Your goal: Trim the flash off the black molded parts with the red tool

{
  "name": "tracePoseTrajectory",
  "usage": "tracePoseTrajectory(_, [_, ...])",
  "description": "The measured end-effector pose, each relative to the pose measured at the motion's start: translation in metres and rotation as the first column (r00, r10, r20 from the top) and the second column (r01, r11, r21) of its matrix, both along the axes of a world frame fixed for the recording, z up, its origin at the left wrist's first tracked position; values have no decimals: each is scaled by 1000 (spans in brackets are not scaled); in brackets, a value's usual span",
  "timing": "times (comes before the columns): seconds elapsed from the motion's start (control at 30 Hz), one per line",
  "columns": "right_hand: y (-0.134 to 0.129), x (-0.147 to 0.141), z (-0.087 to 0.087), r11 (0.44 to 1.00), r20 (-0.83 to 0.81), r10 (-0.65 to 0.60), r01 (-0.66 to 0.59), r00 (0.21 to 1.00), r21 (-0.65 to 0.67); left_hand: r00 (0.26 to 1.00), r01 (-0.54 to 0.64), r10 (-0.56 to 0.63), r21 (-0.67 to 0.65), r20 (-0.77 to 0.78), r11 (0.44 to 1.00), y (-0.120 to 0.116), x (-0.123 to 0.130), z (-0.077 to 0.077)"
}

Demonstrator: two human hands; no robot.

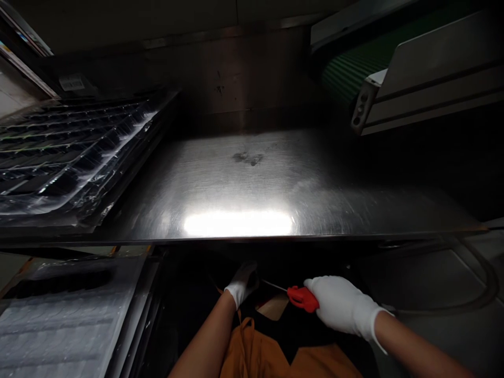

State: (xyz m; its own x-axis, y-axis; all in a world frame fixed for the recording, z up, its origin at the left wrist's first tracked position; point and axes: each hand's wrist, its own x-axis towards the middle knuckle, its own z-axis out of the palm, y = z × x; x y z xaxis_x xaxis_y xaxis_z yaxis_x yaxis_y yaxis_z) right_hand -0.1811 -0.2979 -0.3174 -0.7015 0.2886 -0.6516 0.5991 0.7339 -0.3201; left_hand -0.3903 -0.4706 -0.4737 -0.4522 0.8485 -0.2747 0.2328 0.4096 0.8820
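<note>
Below the front edge of the metal table (236, 184), my right hand (342, 304) in a white glove is closed on a red-handled tool (302, 298). A thin metal part of the tool points left toward my left hand (244, 283). My left hand, also gloved in white, is partly lost in shadow under the table edge; its fingers and anything in them cannot be made out. A small light brown piece (273, 307) lies between the hands, above an orange apron (268, 352).
Clear plastic trays (74, 157) are stacked on the table at the left. More plastic sheets or trays (66, 320) stand lower left. A green conveyor belt (346, 68) with a metal side rail (433, 79) is at the upper right.
</note>
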Motion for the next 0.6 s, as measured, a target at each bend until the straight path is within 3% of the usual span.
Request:
tracePoseTrajectory(0.1, [-3,-2,2,1000,-10,22,-22,1000,8,968,154,-150,4,-203,988,-4,-5,-1])
tracePoseTrajectory(0.17, [-5,-4,4,998,-4,58,-58,998,34,987,115,-114,-4,-109,993,-3,-4,4])
tracePoseTrajectory(0.23, [-7,-6,6,994,8,94,-95,996,53,982,-69,73,-25,172,997,2,-1,9])
tracePoseTrajectory(0.3, [-8,-6,7,993,-1,101,-101,995,57,834,-287,314,-130,454,949,8,5,13])
tracePoseTrajectory(0.37, [-7,-6,6,996,-22,78,-77,997,54,659,-399,465,-250,592,882,14,10,12])
tracePoseTrajectory(0.5, [-4,-4,5,994,-4,89,-89,996,65,512,-410,538,-359,670,838,21,17,9])
tracePoseTrajectory(0.6, [-2,-3,4,997,-2,66,-66,998,51,448,-398,543,-386,710,832,22,17,15])
